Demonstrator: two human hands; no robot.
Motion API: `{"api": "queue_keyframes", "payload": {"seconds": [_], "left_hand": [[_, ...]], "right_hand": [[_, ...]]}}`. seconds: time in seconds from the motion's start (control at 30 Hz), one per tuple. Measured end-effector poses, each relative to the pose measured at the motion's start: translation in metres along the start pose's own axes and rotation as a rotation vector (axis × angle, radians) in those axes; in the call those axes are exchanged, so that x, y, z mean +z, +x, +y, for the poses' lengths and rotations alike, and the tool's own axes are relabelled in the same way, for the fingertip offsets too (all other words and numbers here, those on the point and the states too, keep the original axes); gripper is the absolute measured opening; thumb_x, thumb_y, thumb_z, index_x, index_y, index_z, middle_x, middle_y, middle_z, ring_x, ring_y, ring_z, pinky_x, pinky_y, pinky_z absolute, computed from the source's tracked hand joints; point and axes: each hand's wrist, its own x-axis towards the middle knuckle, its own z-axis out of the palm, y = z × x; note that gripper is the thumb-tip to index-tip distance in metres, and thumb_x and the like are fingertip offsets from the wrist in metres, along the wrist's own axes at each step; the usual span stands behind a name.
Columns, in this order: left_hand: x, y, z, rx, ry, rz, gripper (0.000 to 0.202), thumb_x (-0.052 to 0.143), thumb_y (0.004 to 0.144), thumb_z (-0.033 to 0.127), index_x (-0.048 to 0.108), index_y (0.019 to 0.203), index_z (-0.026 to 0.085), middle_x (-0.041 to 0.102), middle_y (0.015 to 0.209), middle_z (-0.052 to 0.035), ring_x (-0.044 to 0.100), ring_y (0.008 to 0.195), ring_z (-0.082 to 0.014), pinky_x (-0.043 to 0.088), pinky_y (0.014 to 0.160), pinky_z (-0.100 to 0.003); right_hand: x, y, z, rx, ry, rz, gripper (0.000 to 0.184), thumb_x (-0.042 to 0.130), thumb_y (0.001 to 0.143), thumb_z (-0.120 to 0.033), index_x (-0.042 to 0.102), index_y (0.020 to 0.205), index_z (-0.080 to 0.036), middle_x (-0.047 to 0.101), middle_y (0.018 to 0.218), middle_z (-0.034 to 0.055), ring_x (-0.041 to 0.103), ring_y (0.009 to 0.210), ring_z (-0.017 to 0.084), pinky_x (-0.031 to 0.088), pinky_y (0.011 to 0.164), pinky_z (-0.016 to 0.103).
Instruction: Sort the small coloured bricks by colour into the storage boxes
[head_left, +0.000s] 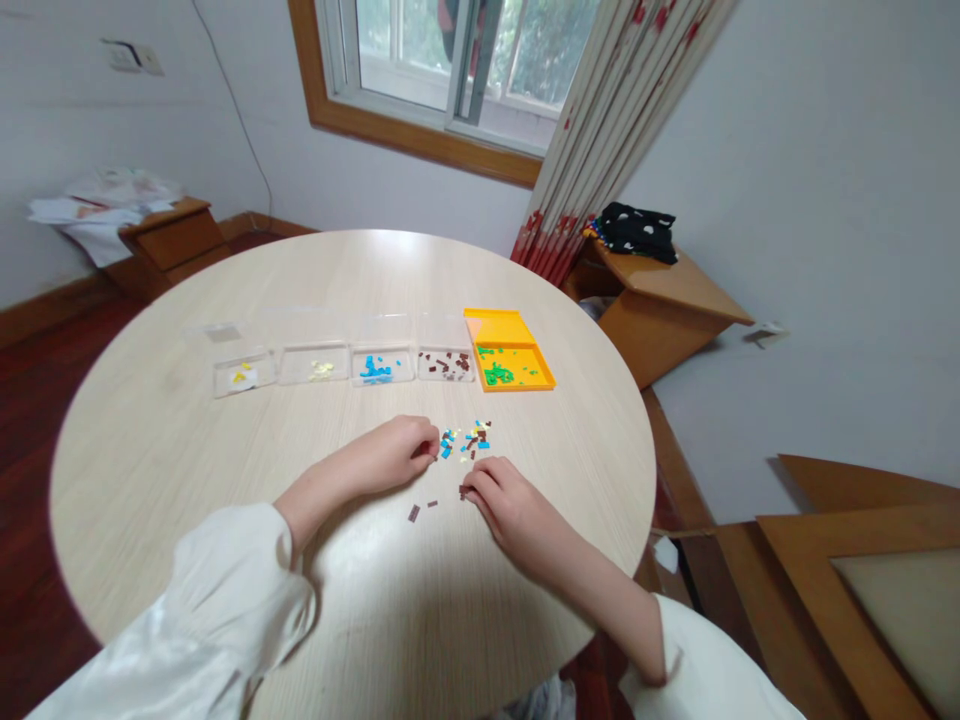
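Note:
My right hand point(499, 492) pinches small brown building bricks point(463, 493) just above or on the table, near its middle. Beside the mixed pile of blue, brown and yellow bricks point(477, 440), my left hand point(415, 445) rests with its fingers curled inward. Whatever those fingers hold, if anything, is hidden. Nearer to me lie a flat brown plate brick point(414, 513) and a smaller brown piece point(432, 504), both apart from my hands.
Behind the pile stands a row of open boxes: clear ones with yellow point(244, 375), pale yellow point(321, 371), blue point(377, 368) and brown bricks point(454, 362), then an orange box point(551, 384) with green pieces. The round table point(187, 450) has its edge near both arms.

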Motion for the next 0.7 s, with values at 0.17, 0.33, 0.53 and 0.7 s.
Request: {"api": "queue_keyframes", "payload": {"seconds": [0.17,0.33,0.53,0.7], "left_hand": [[-0.0001,0.0002,0.0002,0.003,-0.015,0.002,0.018,0.045,0.078,0.01,0.059,0.069,0.015,0.059,0.068,-0.0026,0.049,0.064,-0.0133,0.035,0.062,-0.025],[0.0016,0.0002,-0.0027,0.015,-0.026,0.009,0.018,0.044,0.078,0.011,0.06,0.069,0.015,0.059,0.069,-0.0033,0.05,0.064,-0.0141,0.034,0.062,-0.026],[0.0021,0.0004,-0.0037,0.026,-0.029,0.017,0.018,0.044,0.079,0.012,0.059,0.069,0.015,0.058,0.068,-0.003,0.049,0.063,-0.0137,0.034,0.062,-0.025],[0.0001,0.0001,-0.0001,0.012,-0.022,0.011,0.018,0.044,0.079,0.011,0.058,0.068,0.015,0.058,0.068,-0.0034,0.05,0.064,-0.014,0.035,0.063,-0.025]], "right_hand": [[-0.0051,-0.0024,-0.0029,-0.061,-0.147,-0.097,0.02,0.039,0.088,-0.001,0.056,0.092,-0.012,0.057,0.09,0.0112,0.051,0.085,0.02,0.05,0.074,0.033],[-0.0046,-0.0013,0.0015,-0.052,-0.124,-0.11,0.018,0.039,0.089,-0.004,0.055,0.094,-0.012,0.057,0.092,0.0124,0.051,0.086,0.022,0.05,0.073,0.034],[0.0017,0.0004,0.0057,-0.021,-0.057,-0.057,0.02,0.036,0.091,-0.005,0.052,0.098,-0.015,0.055,0.095,0.0118,0.051,0.092,0.022,0.05,0.078,0.037],[-0.0035,0.0001,0.0051,-0.002,-0.043,-0.108,0.023,0.036,0.088,0.0,0.051,0.1,-0.013,0.054,0.098,0.0129,0.051,0.094,0.022,0.05,0.081,0.037]]}}
